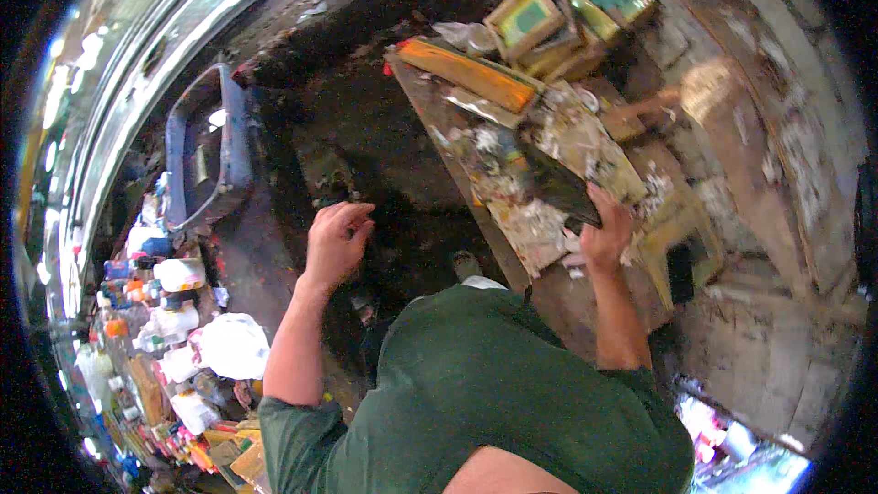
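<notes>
Leftmost, a crowded heap of white and coloured plastic containers point(178, 276) sits nearer the body than a deep blue-grey plastic tub point(236, 142). The bare left hand point(338, 236) hangs loosely curled, its fingers leaving a narrow gap, apparently holding nothing. Across a brown, littered wooden tabletop point(428, 96), a long orange-yellow bar point(471, 76) lies at the far end. A dark, flat, blade-shaped panel point(560, 181) slants over the clutter, its near end gripped in the right hand's point(607, 230) fingers, probably because that end is easiest to reach. Pale, crumpled scraps point(535, 236) crowd around it, and yellowish wooden frames with green centres point(526, 20) likely limit room beyond, near the grey block wall point(805, 96)
</notes>
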Motion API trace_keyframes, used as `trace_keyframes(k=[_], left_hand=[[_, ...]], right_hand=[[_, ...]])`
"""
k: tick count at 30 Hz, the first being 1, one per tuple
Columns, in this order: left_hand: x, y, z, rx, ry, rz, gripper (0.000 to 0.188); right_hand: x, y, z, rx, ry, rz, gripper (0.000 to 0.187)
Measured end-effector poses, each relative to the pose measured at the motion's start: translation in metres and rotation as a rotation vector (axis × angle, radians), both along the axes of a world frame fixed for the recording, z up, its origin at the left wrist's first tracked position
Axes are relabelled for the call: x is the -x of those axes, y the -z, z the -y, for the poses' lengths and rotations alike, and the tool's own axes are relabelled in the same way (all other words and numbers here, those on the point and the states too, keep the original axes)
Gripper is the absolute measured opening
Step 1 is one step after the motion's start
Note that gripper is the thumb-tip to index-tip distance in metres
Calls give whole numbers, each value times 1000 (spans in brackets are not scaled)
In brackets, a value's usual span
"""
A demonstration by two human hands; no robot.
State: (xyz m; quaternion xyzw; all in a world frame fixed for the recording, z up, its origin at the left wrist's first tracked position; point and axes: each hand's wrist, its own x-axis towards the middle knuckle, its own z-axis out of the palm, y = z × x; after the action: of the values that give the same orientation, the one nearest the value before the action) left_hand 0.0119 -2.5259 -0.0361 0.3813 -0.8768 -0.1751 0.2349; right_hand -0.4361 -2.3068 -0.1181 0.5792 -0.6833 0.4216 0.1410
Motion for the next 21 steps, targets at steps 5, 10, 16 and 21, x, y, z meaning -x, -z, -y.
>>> trace_keyframes(k=[5, 10, 16, 21], left_hand=[[48, -7, 111, -277, 58, 11, 31], [73, 46, 257, -429, 87, 131, 36], [116, 98, 471, -461, 108, 192, 49], [109, 171, 673, -493, 21, 167, 58]], right_hand=[[12, 23, 33, -205, 307, 147, 33], [41, 10, 90, -167, 396, 320, 40], [61, -16, 227, 22, 474, 243, 43], [63, -15, 385, 80, 485, 258, 41]])
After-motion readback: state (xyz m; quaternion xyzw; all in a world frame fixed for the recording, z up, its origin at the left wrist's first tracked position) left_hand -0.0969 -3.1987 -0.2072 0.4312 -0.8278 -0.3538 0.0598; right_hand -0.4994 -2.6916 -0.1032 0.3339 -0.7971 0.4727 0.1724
